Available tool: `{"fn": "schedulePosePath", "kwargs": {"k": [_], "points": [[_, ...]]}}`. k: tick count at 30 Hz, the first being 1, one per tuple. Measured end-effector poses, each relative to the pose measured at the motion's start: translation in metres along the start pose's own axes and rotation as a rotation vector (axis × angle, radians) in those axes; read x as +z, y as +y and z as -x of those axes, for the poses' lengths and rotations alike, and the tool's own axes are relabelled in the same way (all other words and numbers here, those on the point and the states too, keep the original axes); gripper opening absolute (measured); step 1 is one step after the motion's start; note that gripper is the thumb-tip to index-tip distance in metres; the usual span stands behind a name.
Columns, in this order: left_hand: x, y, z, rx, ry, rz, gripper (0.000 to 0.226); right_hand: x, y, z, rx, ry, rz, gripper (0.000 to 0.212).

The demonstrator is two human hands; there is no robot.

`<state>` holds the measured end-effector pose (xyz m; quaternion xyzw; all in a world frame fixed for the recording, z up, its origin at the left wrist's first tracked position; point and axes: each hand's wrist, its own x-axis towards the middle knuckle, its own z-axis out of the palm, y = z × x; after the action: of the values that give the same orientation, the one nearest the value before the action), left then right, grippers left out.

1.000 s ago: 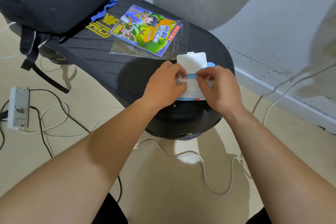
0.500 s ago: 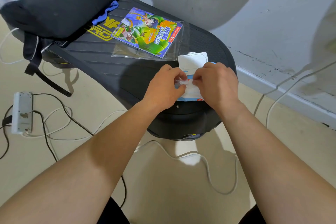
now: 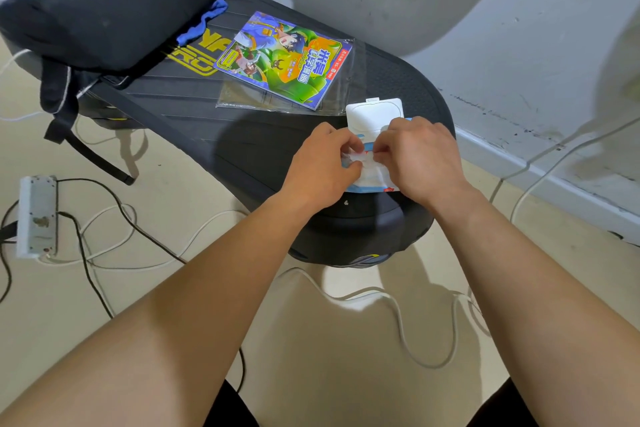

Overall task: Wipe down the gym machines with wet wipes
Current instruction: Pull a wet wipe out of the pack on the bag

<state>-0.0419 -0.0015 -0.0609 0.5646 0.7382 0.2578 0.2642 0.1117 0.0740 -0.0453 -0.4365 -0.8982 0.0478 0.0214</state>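
Wipes pack (image 3: 372,113) on machine (image 3: 194,104), before booklet (image 3: 284,61)

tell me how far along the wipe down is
Done: the white flip lid of the blue-and-white wet wipe pack stands open. In hand: the left hand and right hand both pinch a white wipe at the pack's opening; it is not yet pulled free. Left: all the wiping; no wipe lies on the black ribbed machine deck, where the pack lies.

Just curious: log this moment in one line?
left hand: pinches wipe; right hand: pinches wipe; wet-wipe pack: lid open, on black pad
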Motion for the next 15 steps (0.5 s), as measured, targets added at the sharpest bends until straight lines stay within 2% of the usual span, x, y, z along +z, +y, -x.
{"fn": "schedulePosePath", "kwargs": {"k": [4,10,15], "points": [[0.000,-0.001,0.001,-0.009,0.006,0.021,0.023,0.001,0.001,0.003,-0.034,-0.011,-0.005,0.009],[0.004,0.003,-0.001,-0.031,0.022,0.040,0.026,-0.004,0.005,0.010,-0.044,-0.030,-0.110,0.016],[0.011,0.008,-0.005,-0.060,0.062,-0.049,0.031,-0.002,0.011,0.011,-0.015,0.007,-0.216,0.010]]}}
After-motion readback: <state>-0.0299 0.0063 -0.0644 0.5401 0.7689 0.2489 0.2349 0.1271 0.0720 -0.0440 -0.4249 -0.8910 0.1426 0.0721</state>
